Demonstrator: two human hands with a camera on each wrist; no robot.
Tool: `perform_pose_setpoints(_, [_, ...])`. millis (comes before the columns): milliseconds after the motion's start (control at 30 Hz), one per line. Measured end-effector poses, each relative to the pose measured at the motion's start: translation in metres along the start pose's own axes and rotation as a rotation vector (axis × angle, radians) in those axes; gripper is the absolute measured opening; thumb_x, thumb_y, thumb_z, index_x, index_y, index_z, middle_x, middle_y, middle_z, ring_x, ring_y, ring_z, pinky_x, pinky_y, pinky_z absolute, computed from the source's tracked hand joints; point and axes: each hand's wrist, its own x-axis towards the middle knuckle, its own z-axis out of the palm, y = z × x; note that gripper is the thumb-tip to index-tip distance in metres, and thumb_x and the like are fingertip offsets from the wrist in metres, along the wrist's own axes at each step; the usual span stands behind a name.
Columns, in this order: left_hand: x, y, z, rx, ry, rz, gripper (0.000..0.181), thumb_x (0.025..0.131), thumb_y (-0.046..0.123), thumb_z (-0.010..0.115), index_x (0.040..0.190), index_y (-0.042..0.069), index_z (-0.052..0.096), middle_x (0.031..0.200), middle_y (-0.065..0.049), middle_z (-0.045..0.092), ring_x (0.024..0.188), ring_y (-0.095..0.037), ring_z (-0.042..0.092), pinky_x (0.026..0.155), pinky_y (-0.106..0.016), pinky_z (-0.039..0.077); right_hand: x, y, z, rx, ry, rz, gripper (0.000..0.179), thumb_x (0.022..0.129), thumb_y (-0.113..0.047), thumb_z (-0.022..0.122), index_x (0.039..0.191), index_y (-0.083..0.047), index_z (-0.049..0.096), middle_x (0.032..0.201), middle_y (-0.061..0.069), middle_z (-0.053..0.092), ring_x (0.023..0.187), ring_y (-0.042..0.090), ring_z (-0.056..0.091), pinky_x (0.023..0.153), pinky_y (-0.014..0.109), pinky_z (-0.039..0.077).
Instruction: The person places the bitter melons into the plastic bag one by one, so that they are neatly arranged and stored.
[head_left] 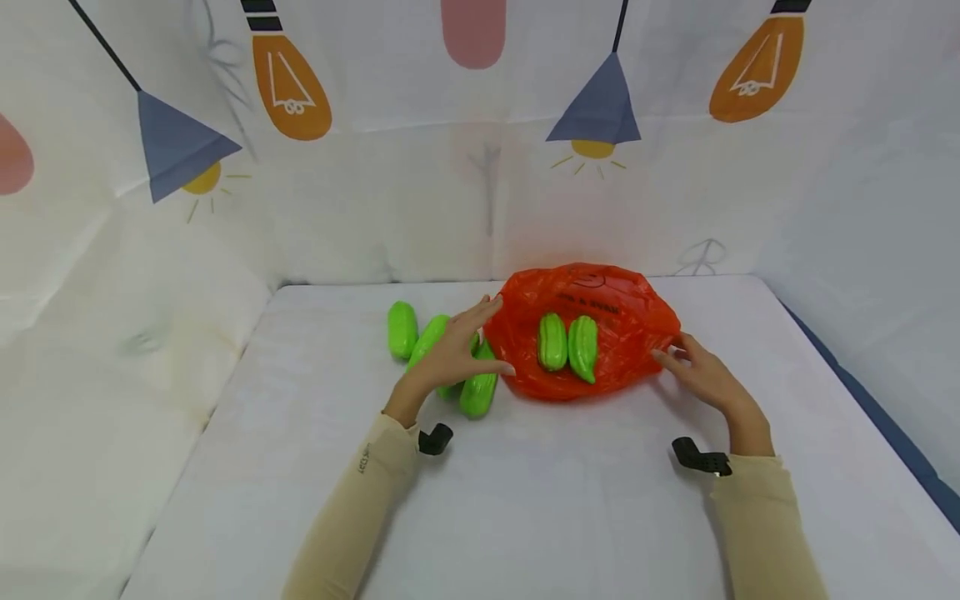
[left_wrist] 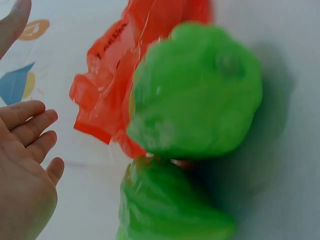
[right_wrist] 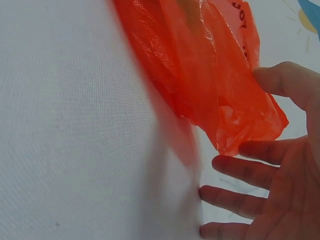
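A red plastic bag (head_left: 626,292) with dark print lies spread with its mouth wide, and two glossy green ridged fruits, one (head_left: 552,343) beside the other (head_left: 582,346), show inside it. My left hand (head_left: 450,352) hovers at the bag's left edge with spread, relaxed fingers and holds nothing. Beneath and beside it lie several more green fruits (head_left: 477,392), partly hidden by the hand. My right hand (head_left: 708,379) is at the bag's right edge. In the right wrist view the bag's corner (right_wrist: 250,125) lies between its thumb and index finger, which stand apart, the other fingers straight.
The white tabletop (head_left: 555,508) stretches in front of the bag. Behind it stands a white cloth backdrop (head_left: 375,208) printed with lamps and bulbs. A blue strip (head_left: 862,392) runs along the table's right edge. A dark band device (head_left: 701,457) sits at the right wrist.
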Motion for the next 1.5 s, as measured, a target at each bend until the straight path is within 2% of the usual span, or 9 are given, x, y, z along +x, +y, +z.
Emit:
perform_pose_setpoints(167, [0.001,-0.011,-0.013,-0.032,0.013,0.002,0.099,0.077,0.039,0.083,0.156,0.018,0.027,0.162,0.0,0.025,0.152,-0.018,0.016,0.121,-0.051,0.021,-0.006,0.007,0.0,0.02,0.0,0.017,0.093,0.097,-0.063,0.039,0.156,-0.001,0.004,0.153,0.035,0.023,0.135,0.055,0.028,0.098,0.072,0.038])
perform_pose_setpoints(267, [-0.004,-0.024,-0.029,-0.059,0.02,-0.084,0.102,0.075,0.045,0.084,0.156,0.028,0.025,0.163,0.005,0.021,0.152,-0.017,0.014,0.122,-0.052,0.019,-0.009,0.01,0.0,0.029,0.002,0.032,0.094,0.096,-0.064,0.038,0.156,-0.002,0.003,0.153,0.035,0.022,0.135,0.056,0.028,0.098,0.073,0.037])
perform_pose_setpoints(400, [-0.02,-0.052,-0.056,-0.1,0.037,-0.204,0.105,0.073,0.045,0.085,0.156,0.036,0.021,0.164,0.011,0.016,0.153,-0.017,0.007,0.122,-0.056,0.013,-0.01,0.011,-0.001,0.028,0.003,0.035,0.094,0.096,-0.065,0.039,0.156,-0.002,0.003,0.153,0.035,0.022,0.134,0.056,0.027,0.098,0.073,0.037])
perform_pose_setpoints(500, [-0.034,-0.071,-0.074,-0.102,0.044,-0.272,0.107,0.075,0.041,0.085,0.156,0.037,0.016,0.164,0.013,0.01,0.153,-0.018,0.003,0.121,-0.058,0.009,-0.009,0.011,-0.002,0.024,0.002,0.035,0.094,0.096,-0.065,0.038,0.156,-0.002,0.003,0.153,0.035,0.022,0.134,0.056,0.027,0.097,0.073,0.037])
perform_pose_setpoints(600, [-0.046,-0.087,-0.084,-0.098,0.039,-0.322,0.109,0.076,0.038,0.085,0.157,0.037,0.011,0.165,0.011,0.005,0.153,-0.021,-0.001,0.122,-0.058,0.007,-0.007,0.011,-0.003,0.021,-0.002,0.038,0.095,0.096,-0.065,0.038,0.157,-0.003,0.002,0.153,0.036,0.022,0.134,0.056,0.027,0.097,0.073,0.037])
perform_pose_setpoints(700, [-0.053,-0.093,-0.086,-0.106,0.021,-0.365,0.113,0.076,0.035,0.085,0.158,0.033,0.007,0.165,0.006,0.001,0.153,-0.023,-0.003,0.122,-0.058,0.005,-0.006,0.012,-0.003,0.02,-0.005,0.039,0.094,0.096,-0.065,0.039,0.157,-0.003,0.002,0.153,0.036,0.022,0.134,0.056,0.027,0.097,0.073,0.037])
perform_pose_setpoints(833, [-0.056,-0.103,-0.082,-0.118,0.001,-0.374,0.117,0.074,0.034,0.086,0.159,0.023,0.006,0.166,0.0,0.0,0.153,-0.024,-0.005,0.122,-0.055,0.002,-0.004,0.011,-0.002,0.018,-0.008,0.04,0.095,0.096,-0.066,0.039,0.156,-0.002,0.002,0.153,0.036,0.022,0.134,0.057,0.027,0.097,0.073,0.037])
perform_pose_setpoints(1033, [-0.056,-0.12,-0.074,-0.127,-0.001,-0.317,0.123,0.071,0.034,0.089,0.159,0.013,0.005,0.166,-0.002,0.0,0.153,-0.026,-0.003,0.124,-0.051,0.001,0.0,0.008,-0.002,0.009,-0.011,0.038,0.096,0.095,-0.066,0.039,0.157,-0.003,0.002,0.153,0.036,0.022,0.134,0.057,0.027,0.097,0.074,0.036])
perform_pose_setpoints(1500, [-0.065,-0.134,-0.073,-0.128,0.031,-0.356,0.118,0.075,0.021,0.086,0.159,0.018,0.003,0.166,-0.005,-0.004,0.153,-0.029,-0.006,0.123,-0.054,-0.001,0.006,0.001,-0.003,-0.026,-0.018,0.015,0.094,0.097,-0.064,0.038,0.156,0.0,0.003,0.151,0.038,0.023,0.132,0.058,0.029,0.098,0.074,0.036])
